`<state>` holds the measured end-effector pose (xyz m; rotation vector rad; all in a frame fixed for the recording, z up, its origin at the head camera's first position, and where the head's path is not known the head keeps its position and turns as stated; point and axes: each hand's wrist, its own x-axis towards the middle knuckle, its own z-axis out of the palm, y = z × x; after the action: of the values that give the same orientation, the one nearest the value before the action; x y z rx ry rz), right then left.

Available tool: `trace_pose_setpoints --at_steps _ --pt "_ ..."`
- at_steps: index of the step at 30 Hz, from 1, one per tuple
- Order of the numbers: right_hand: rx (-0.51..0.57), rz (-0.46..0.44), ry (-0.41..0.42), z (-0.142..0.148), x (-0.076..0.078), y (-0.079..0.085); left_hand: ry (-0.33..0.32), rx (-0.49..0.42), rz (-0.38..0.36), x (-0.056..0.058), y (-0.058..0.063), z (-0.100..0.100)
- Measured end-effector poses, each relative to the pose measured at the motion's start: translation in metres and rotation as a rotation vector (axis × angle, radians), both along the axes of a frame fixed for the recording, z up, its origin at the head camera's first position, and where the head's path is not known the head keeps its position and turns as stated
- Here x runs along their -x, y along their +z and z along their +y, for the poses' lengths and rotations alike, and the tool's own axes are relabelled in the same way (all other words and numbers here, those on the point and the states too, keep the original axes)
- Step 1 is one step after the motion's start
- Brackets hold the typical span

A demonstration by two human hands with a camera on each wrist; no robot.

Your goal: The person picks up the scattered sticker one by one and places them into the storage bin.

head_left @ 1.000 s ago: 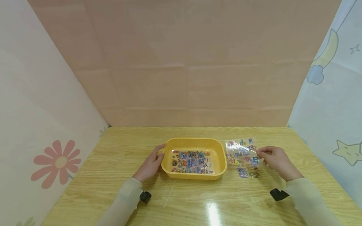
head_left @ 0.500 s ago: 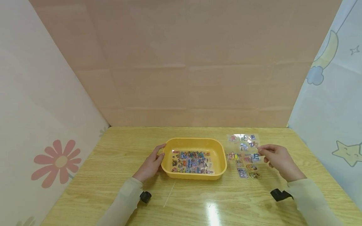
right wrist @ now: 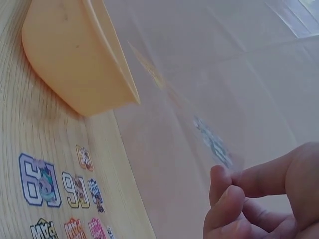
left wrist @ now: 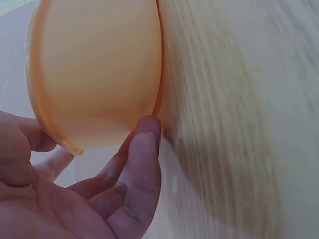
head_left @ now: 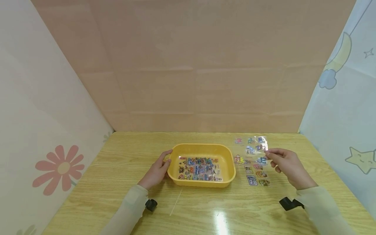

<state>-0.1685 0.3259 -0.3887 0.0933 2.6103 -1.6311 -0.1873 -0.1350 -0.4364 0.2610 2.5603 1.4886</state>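
Note:
My right hand (head_left: 286,164) pinches the edge of a clear sticker sheet (head_left: 249,150) with colourful prints between thumb and fingers. In the right wrist view the raised sheet (right wrist: 212,142) is seen nearly edge-on, above the table. Below it another clear sticker sheet (head_left: 254,180) lies flat, partly covered, showing numbers and lettering. At the yellow plastic tray (head_left: 202,184) my left hand (head_left: 157,169) grips the left end; in the left wrist view its fingers (left wrist: 142,164) touch the lower edge and others reach the rim. Inside the tray lie printed clear sticker sheets (head_left: 199,169).
The wooden table (head_left: 132,147) carries the tray near its middle. A beige backdrop (head_left: 191,81) rises behind it, with a flower-printed panel (head_left: 63,168) on the left and a moon-and-star panel (head_left: 337,114) on the right.
My right hand has lifted the upper sticker sheet and shifted it slightly away from me, uncovering more of the sheet beneath. The left hand and tray have stayed put.

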Motion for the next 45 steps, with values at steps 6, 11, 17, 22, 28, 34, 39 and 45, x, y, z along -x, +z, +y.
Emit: trace_pose_setpoints --at_steps 6,11,17,22,28,34,39,45 --pt "0.012 0.0 0.017 -0.009 -0.001 0.003 0.014 -0.004 -0.003 0.0 0.0 0.001" --pt "0.018 -0.007 0.025 -0.016 -0.001 0.005 0.016 -0.012 -0.003 0.001 -0.001 0.001" --pt "0.011 -0.004 0.041 -0.024 -0.001 0.007 0.011 -0.014 -0.002 0.001 -0.001 0.0" --pt "0.01 0.004 0.055 -0.029 0.0 0.009 0.004 -0.009 0.0 0.001 -0.002 0.0" --pt "0.017 0.011 0.079 -0.039 -0.001 0.012 0.018 -0.009 -0.013 0.002 -0.003 0.0" --pt "0.014 -0.001 0.101 -0.053 0.0 0.016 0.017 -0.013 -0.006 0.002 -0.001 0.0" --pt "0.004 -0.013 0.125 -0.063 0.002 0.015 0.014 -0.022 0.001 0.001 0.0 0.0" --pt "0.0 -0.025 0.129 -0.073 0.005 0.011 0.006 -0.031 -0.001 0.001 0.0 0.0"
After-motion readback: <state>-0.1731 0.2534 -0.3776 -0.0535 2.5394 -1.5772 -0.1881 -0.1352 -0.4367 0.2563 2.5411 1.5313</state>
